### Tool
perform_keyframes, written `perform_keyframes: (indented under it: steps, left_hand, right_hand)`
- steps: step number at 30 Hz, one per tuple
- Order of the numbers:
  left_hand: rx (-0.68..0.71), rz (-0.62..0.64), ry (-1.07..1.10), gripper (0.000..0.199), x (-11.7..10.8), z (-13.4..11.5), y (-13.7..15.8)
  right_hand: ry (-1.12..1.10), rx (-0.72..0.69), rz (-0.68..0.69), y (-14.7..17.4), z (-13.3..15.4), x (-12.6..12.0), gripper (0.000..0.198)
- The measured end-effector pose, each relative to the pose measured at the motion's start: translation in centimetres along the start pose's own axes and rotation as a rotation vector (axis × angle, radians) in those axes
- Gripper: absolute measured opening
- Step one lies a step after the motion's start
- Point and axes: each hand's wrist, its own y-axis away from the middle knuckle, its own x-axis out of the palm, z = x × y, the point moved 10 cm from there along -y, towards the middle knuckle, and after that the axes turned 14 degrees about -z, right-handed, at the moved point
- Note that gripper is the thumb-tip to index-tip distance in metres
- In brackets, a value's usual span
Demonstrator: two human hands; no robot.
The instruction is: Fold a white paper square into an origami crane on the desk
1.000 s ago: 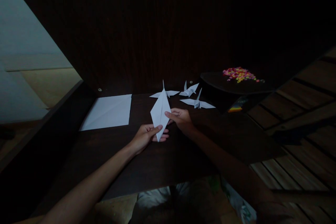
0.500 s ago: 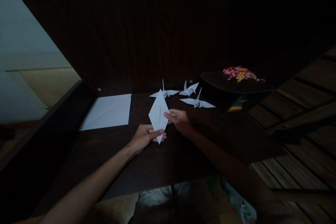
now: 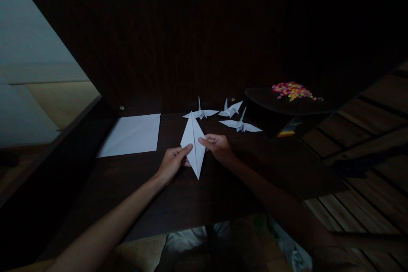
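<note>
A white folded paper diamond (image 3: 195, 155), with a slit or crease down its middle, is held between both hands above the dark desk. My left hand (image 3: 172, 162) pinches its left side, thumb on top and fingers underneath. On the right edge, my right hand (image 3: 218, 146) grips it the same way, its thumb near the centre line. Just beyond the diamond's upper tip stands a folded paper crane (image 3: 201, 113). Two more cranes, one behind (image 3: 230, 109) and one nearer (image 3: 241, 126), rest to its right with wings spread.
Flat white paper (image 3: 130, 135) lies at the left of the desk (image 3: 143, 208). A pile of small colourful pieces (image 3: 295, 90) sits on a raised dark shelf (image 3: 267, 97) at the right. A tall dark panel (image 3: 178, 38) rises behind the cranes.
My left hand's thumb has moved up from the diamond's lower tip to its left side. The diamond has tilted slightly, its lower point swinging right. My right hand keeps its hold.
</note>
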Motion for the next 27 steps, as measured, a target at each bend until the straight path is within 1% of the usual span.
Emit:
perform_keyframes:
  steps: [3,5,7,10,13,16,18,21,23,27]
  left_hand:
    - [0.137,-0.145,-0.022,0.047,-1.6,-1.7,-0.4]
    - [0.214,-0.186,-0.058,0.044,-2.2,-2.7,-0.4]
    - [0.235,-0.178,-0.082,0.041,-2.2,-3.0,-0.3]
    - [0.223,-0.159,-0.078,0.039,-2.1,-2.9,-0.1]
    - [0.258,-0.191,-0.078,0.035,-2.4,-3.3,0.0]
    - [0.334,-0.24,-0.119,0.03,-2.8,-3.8,0.3]
    - [0.384,-0.26,-0.154,0.027,-2.9,-4.1,0.4]
    - [0.428,-0.27,-0.182,0.025,-2.9,-4.3,0.6]
    - [0.423,-0.255,-0.18,0.024,-2.7,-4.1,0.5]
    - [0.38,-0.231,-0.17,0.023,-2.4,-3.7,0.3]
  right_hand:
    - [0.013,0.002,-0.007,0.1,0.1,-0.1,0.032]
    - [0.012,0.012,-0.014,0.1,0.1,-0.1,0.032]
    - [0.009,0.016,-0.016,0.1,0.1,-0.2,0.031]
    - [0.005,0.007,-0.007,0.1,0.2,0.0,0.029]
    - [0.007,-0.002,-0.011,0.1,0.3,0.0,0.029]
    - [0.006,0.016,-0.018,0.2,0.4,0.1,0.031]
    - [-0.011,0.061,0.028,0.5,0.1,0.7,0.032]
    - [-0.017,0.12,0.136,0.9,-0.5,1.7,0.035]
    - [0.002,0.116,0.18,1.0,-0.7,2.0,0.035]
    - [0.019,0.104,0.224,0.9,-1.1,2.2,0.032]
